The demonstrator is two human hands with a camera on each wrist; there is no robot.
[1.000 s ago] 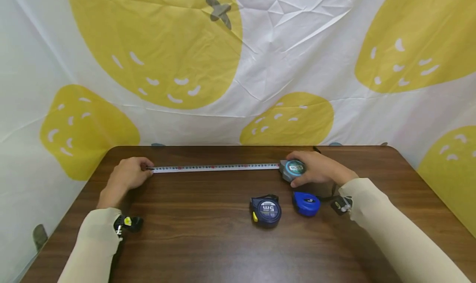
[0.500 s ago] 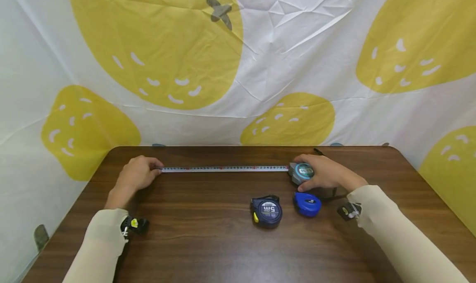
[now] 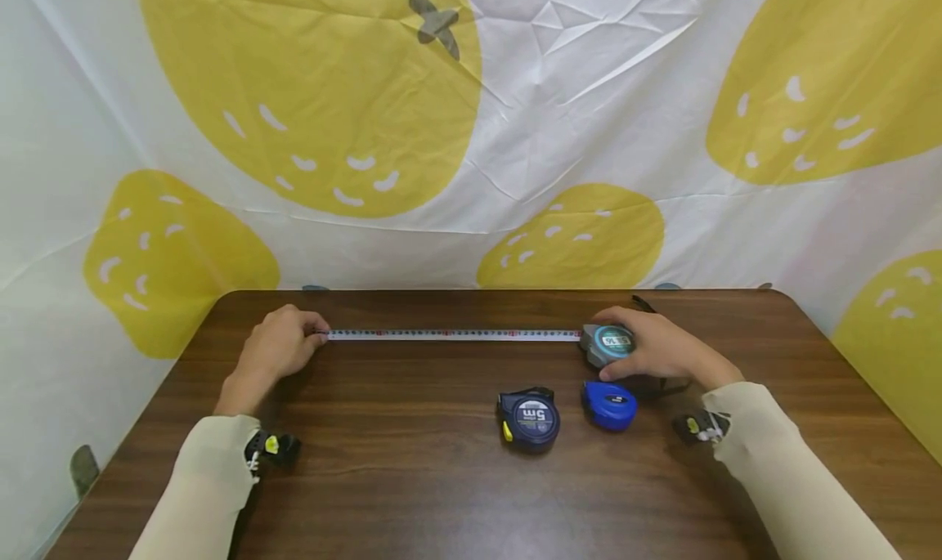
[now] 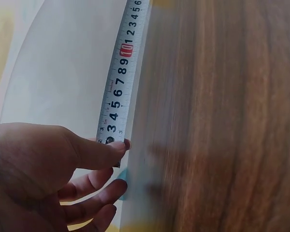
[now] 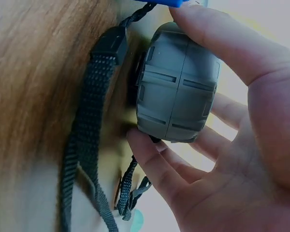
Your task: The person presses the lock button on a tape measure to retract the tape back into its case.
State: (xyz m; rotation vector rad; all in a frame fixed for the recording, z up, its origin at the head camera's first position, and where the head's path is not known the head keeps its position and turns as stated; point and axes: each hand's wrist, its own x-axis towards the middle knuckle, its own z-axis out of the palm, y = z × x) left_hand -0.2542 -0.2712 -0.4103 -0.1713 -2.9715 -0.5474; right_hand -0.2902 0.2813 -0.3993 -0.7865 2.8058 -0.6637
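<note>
A tape measure with a grey case (image 3: pixel 607 344) and a teal label lies near the table's back edge, its white blade (image 3: pixel 456 335) drawn out straight to the left. My left hand (image 3: pixel 276 349) pinches the blade's end between thumb and finger; the left wrist view shows the thumb (image 4: pixel 104 152) just below the 3 mark. My right hand (image 3: pixel 657 346) grips the case from the right, thumb on its near side and fingers on the far side. In the right wrist view the ribbed grey case back (image 5: pixel 179 84) sits between thumb and fingers.
A dark blue 5m tape measure (image 3: pixel 530 419) with a yellow button lies in front of the blade. Beside it is a bright blue tape measure (image 3: pixel 610 405), close to my right thumb. Black wrist straps (image 5: pixel 94 111) lie near the grey case. A lemon-print cloth (image 3: pixel 368 135) hangs behind the table.
Both hands have shifted to the right along the table, carrying the grey tape measure and its extended blade with them. The two blue tape measures stay in place.
</note>
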